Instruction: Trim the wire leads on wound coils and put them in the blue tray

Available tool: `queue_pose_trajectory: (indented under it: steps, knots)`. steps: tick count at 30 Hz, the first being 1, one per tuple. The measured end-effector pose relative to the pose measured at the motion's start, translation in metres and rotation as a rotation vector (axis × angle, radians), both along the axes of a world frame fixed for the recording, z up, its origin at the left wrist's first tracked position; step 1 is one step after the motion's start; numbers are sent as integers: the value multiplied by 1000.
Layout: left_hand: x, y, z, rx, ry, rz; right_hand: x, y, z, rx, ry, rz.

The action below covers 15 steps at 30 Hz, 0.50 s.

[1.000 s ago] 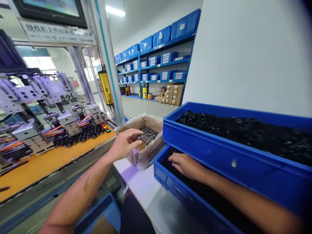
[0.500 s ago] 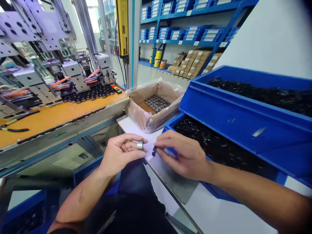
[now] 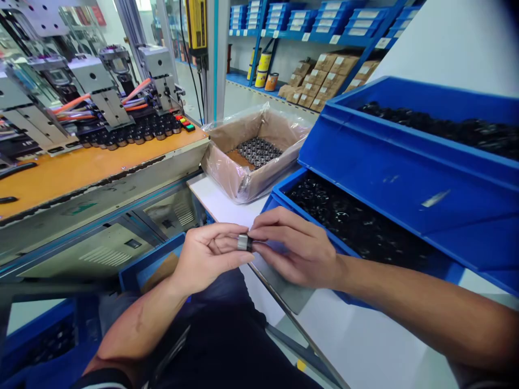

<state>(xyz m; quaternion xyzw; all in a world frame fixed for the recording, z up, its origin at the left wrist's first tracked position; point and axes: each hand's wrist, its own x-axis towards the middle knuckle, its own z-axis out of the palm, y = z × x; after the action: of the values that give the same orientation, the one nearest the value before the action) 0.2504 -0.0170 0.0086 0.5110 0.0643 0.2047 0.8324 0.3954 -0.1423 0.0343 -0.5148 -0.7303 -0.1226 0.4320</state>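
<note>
My left hand (image 3: 214, 248) pinches a short silver metal cylinder (image 3: 243, 242) between thumb and fingers. Against the cylinder's right end sits a small black plastic part (image 3: 249, 243), gripped by the fingertips of my right hand (image 3: 295, 248). Both hands meet in front of me, above the edge of a white table (image 3: 352, 340). How far the black part fits onto the metal is hidden by the fingers. Beside my right hand is a blue bin (image 3: 279, 197) of loose black parts.
A second blue bin (image 3: 405, 156) with black parts rests higher at right. Ahead is a plastic-lined cardboard box (image 3: 227, 178) holding many small assembled pieces. On the left, a machine bench (image 3: 162, 156) carries clamps and a row of dark cylinders. Shelves with blue trays (image 3: 300, 21) stand behind.
My right hand has moved left and brought the black part against the metal cylinder; before, the two were apart. The view has shifted slightly.
</note>
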Motion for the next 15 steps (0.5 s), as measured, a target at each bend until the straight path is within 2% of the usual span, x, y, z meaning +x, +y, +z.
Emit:
queue_pose_trajectory:
  steps: [3,6,11,15]
  knots:
    - [-2,2,-1,38,2,37,1,0,-1,-21,-7,44]
    - [-4,4,0,77,12,72,0,0,-3,-3,-54,-2]
    - [-1,-3,-1,66,7,89,2,1,-6,66,-151,-96]
    - [6,-14,-5,39,-15,184,7,2,-6,156,-299,-87]
